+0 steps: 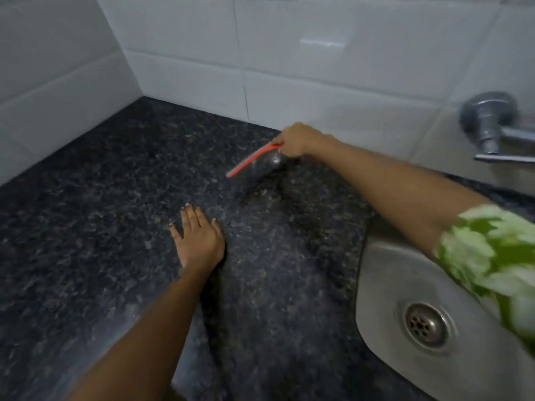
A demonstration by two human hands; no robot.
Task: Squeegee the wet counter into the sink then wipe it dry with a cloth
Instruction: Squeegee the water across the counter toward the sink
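Observation:
My right hand [298, 140] grips an orange squeegee [252, 160] near the back wall, its blade angled down onto the dark speckled granite counter [101, 198]. A wet sheen shows on the stone just below the blade. My left hand [198, 238] rests flat on the counter, fingers spread, closer to me and left of the squeegee. The steel sink [385, 273] with its round drain [427, 324] lies at the lower right, partly covered by my green patterned sleeve [492, 256]. No cloth is in view.
White tiled walls [318, 53] meet in a corner at the back left of the counter. A chrome wall tap [489, 125] sticks out at the right above the sink.

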